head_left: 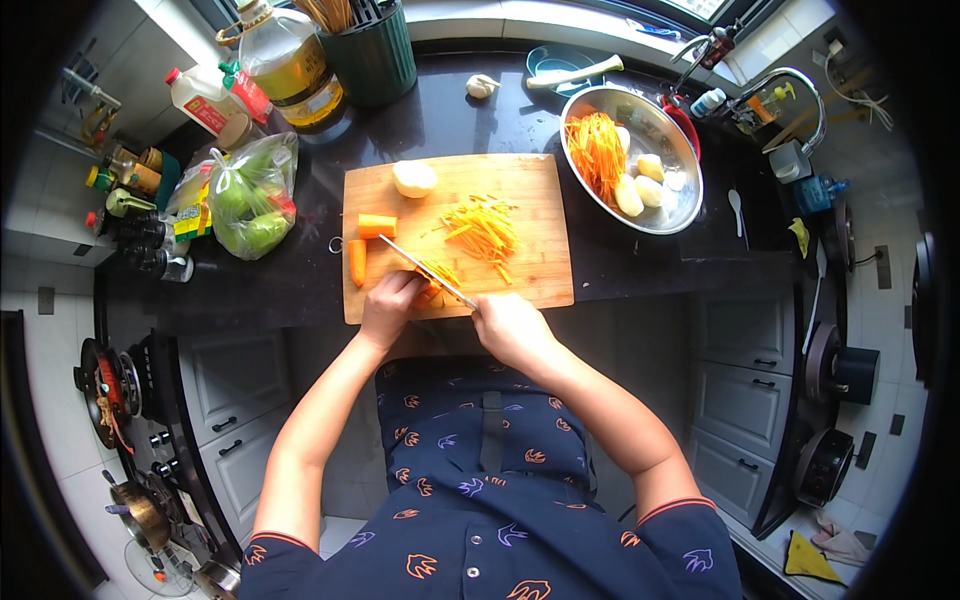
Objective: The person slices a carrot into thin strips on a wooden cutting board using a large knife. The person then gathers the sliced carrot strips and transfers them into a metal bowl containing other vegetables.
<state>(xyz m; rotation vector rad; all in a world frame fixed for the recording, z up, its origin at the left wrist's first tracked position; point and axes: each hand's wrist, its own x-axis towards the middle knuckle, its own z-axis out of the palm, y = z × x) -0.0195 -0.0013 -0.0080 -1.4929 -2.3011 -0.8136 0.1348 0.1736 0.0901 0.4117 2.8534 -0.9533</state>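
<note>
My right hand (pixel 512 328) grips the handle of a kitchen knife (pixel 428 270), its blade slanting up and left over the near edge of the wooden cutting board (pixel 550 275). Beside the blade, my left hand (pixel 390 305) presses with bent fingers on a partly cut carrot (pixel 436 290), mostly hidden by the fingers and knife. Two carrot chunks (pixel 377 226) lie at the board's left side. A heap of carrot shreds (pixel 482 235) covers the middle right, and a pale peeled potato (pixel 414 179) sits near the far edge.
Right of the board stands a metal bowl (pixel 690 190) with carrot shreds and several peeled potatoes. Behind are a garlic bulb (pixel 481 86), an oil jug (pixel 285 65) and a dark green utensil holder (pixel 375 60). A bag of green vegetables (pixel 250 205) lies left, a white spoon (pixel 736 210) right.
</note>
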